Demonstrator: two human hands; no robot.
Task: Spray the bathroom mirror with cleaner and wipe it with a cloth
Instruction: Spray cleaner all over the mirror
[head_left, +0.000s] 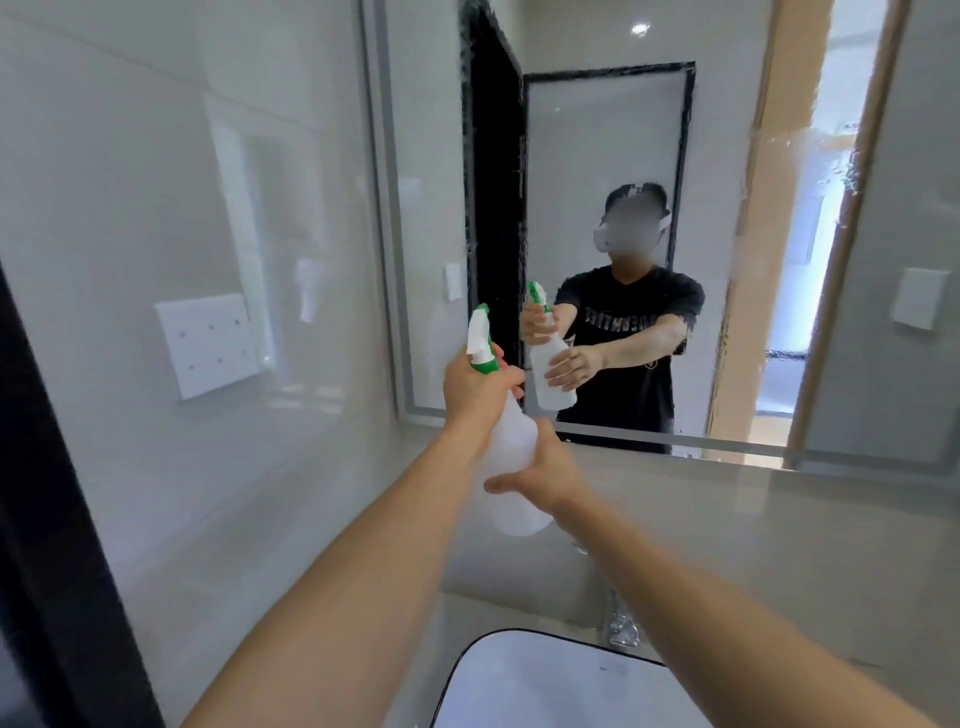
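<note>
A translucent white spray bottle (511, 457) with a green and white trigger head is held up in front of the bathroom mirror (597, 130), nozzle toward the glass. My left hand (475, 389) grips the bottle's neck at the trigger. My right hand (545, 470) wraps around the bottle's body lower down. The mirror shows streaks and droplets of liquid along its left side and upper right. No cloth is in view.
A white basin (545, 686) lies below with a chrome tap (623, 626) behind it. A white wall socket plate (208, 345) sits on the tiled left wall. A dark door frame (47, 493) runs along the left edge.
</note>
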